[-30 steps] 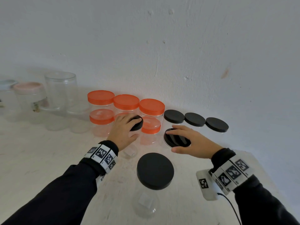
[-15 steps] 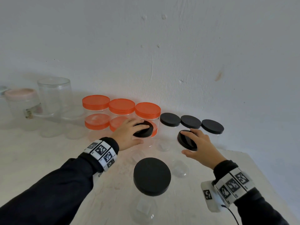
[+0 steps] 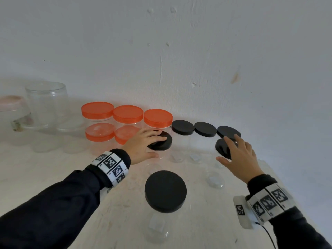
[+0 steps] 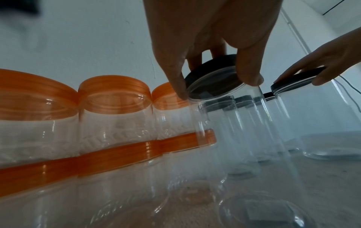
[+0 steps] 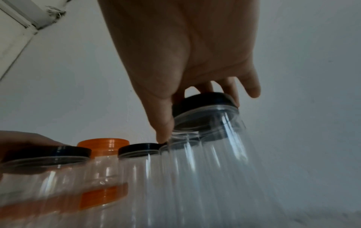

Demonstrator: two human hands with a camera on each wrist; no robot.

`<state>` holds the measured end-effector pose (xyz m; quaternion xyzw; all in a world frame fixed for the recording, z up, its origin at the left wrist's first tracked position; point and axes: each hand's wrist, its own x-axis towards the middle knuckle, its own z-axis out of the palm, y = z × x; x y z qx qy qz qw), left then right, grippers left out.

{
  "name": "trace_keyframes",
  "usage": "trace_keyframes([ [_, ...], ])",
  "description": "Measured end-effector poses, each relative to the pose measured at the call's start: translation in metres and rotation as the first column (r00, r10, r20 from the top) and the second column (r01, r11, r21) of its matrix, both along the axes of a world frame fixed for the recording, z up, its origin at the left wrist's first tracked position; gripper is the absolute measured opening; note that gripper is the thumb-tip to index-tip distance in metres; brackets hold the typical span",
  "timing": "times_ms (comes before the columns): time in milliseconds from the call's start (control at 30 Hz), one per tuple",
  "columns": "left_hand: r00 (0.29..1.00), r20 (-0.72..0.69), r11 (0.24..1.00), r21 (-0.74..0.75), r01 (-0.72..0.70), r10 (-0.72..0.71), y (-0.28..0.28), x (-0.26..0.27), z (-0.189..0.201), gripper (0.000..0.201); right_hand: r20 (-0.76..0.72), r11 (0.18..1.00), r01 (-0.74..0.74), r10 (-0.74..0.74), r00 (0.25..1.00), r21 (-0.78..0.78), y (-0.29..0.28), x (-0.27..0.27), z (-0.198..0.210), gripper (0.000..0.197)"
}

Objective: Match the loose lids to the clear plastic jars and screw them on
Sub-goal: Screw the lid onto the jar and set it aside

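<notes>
Hands both on black-lidded clear jars on the white table (image 3: 45, 169). Left hand (image 3: 142, 146) grips the rim of a black lid (image 3: 161, 141) from above, fingers curled over its far edge, thumb on the near side; that jar (image 4: 230, 123) leans in front of the orange-lidded jars (image 3: 127, 114). Right hand (image 3: 240, 157) clasps a second black lid (image 3: 222, 149), tilted toward the person. Right wrist view shows the thumb (image 5: 163, 123) against the lid's edge and its jar (image 5: 210, 162) leaning, blurred. Another black-lidded jar (image 3: 165, 191) stands nearest, untouched.
</notes>
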<state>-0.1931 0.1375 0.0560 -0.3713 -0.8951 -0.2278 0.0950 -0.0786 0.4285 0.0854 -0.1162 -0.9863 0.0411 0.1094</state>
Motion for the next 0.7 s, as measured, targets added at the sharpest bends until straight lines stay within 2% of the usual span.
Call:
trace_keyframes([
  [100, 1.000, -0.016, 1.000, -0.006, 0.001, -0.001, 0.000, -0.001, -0.002, 0.059, -0.139, 0.958, -0.246, 0.227, 0.964, -0.146, -0.032, 0.015, 0.013, 0.065],
  [200, 0.999, -0.045, 0.999, 0.019, 0.026, -0.025, 0.000, -0.003, -0.004, 0.058, -0.177, 0.824, -0.506, 0.475, 0.862, -0.256, -0.075, 0.038, 0.026, 0.062],
  [300, 0.999, -0.032, 1.000, 0.016, 0.023, -0.022, -0.001, -0.003, -0.004, 0.057, -0.124, 0.688, -0.662, 0.659, 0.741, -0.297, -0.104, 0.054, 0.020, 0.066],
  [367, 1.000, -0.005, 1.000, 0.016, 0.008, -0.008, 0.000, -0.002, -0.003, 0.056, -0.058, 0.655, -0.705, 0.720, 0.691, -0.273, -0.117, 0.061, 0.009, 0.071],
  [467, 1.000, 0.028, 1.000, 0.017, -0.004, 0.003, 0.000, 0.000, -0.002, 0.057, -0.034, 0.647, -0.708, 0.731, 0.681, -0.282, -0.127, 0.063, -0.005, 0.077],
  [633, 1.000, 0.018, 0.999, 0.039, 0.008, -0.009, 0.000, -0.001, -0.004, 0.057, -0.094, 0.605, -0.730, 0.746, 0.659, -0.317, -0.129, 0.063, -0.013, 0.058],
  [700, 1.000, 0.018, 0.999, 0.050, 0.009, -0.010, 0.000, -0.001, -0.004, 0.057, -0.085, 0.614, -0.743, 0.753, 0.653, -0.266, -0.130, 0.064, -0.012, 0.060],
])
